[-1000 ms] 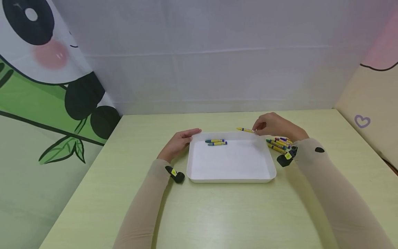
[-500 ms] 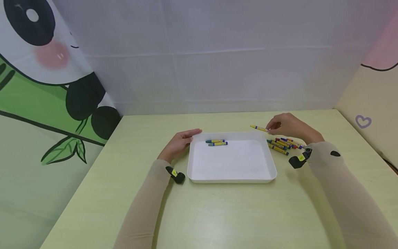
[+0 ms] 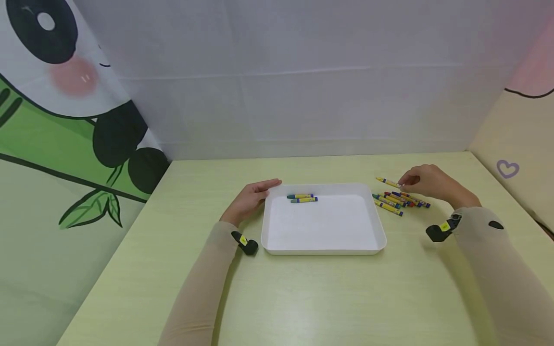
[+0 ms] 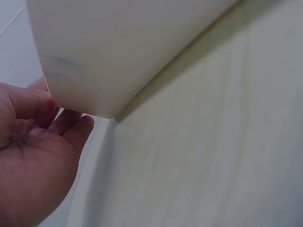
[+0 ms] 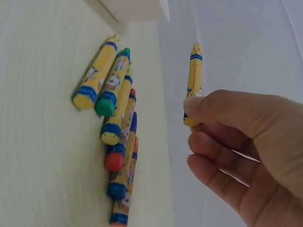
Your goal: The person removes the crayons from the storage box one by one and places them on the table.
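**Inspector:** Report the right hand (image 3: pixel 426 182).

**Assistant:** It pinches a yellow crayon (image 3: pixel 388 182) by its blunt end between thumb and forefinger; the other fingers curl loosely beneath; the crayon is off the surface (image 3: pixel 303 298), its tip pointing toward the white tray (image 3: pixel 322 247); the end grip appears to leave the shaft free to be aimed.

**Inspector:** Location of the crayon relative to the rest?

**Assistant:** Just above and beyond the loose pile of crayons (image 3: pixel 400 200), which lies on the surface just beside the tray's right edge; it touches none of them.

**Inspector:** Left hand (image 3: pixel 251 198)?

**Assistant:** Fingers straight and relaxed, gripping nothing; the wrist view shows the fingertips (image 4: pixel 78 130) at the tray's far left corner; I judge it steadies the tray against sliding.

**Inspector:** Tray contents?

**Assistant:** Two crayons (image 3: pixel 302 198) side by side near the far wall, lying parallel; the remainder of the tray floor is bare white.

**Inspector:** Surroundings?

**Assistant:** A panda print (image 3: pixel 65 96) on the left panel; a small heart mark (image 3: pixel 505 168) on the right panel; both well apart from the work.
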`<action>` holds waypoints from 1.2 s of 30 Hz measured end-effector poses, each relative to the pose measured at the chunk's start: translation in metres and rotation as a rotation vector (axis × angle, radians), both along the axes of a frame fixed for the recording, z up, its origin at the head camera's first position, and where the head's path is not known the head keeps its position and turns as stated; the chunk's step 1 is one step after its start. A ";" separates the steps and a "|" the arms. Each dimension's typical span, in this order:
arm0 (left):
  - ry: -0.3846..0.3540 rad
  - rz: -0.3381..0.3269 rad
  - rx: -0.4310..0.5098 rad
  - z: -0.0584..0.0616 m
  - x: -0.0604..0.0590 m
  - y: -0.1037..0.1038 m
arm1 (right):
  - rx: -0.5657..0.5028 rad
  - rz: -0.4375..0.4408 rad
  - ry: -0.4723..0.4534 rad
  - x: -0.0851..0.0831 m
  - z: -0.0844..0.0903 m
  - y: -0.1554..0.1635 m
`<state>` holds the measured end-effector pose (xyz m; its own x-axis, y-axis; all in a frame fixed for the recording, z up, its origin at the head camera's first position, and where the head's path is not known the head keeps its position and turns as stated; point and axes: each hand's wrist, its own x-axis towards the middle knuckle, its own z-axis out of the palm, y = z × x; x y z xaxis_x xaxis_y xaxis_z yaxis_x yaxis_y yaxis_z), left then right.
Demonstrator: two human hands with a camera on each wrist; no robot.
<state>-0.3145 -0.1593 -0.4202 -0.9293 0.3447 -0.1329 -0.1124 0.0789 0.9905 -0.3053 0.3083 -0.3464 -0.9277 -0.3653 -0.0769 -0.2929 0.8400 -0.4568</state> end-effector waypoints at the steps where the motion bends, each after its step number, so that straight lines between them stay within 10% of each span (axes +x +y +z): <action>1: -0.001 0.001 0.001 0.000 0.000 0.000 | 0.002 -0.003 -0.003 0.001 -0.001 0.004; 36: -0.007 0.030 0.005 0.000 -0.006 0.005 | 0.111 -0.024 -0.090 -0.006 -0.023 0.070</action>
<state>-0.3203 -0.1542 -0.4199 -0.9383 0.3173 -0.1378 -0.1216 0.0704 0.9901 -0.3114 0.3784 -0.3695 -0.9237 -0.3274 -0.1990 -0.2336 0.8930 -0.3847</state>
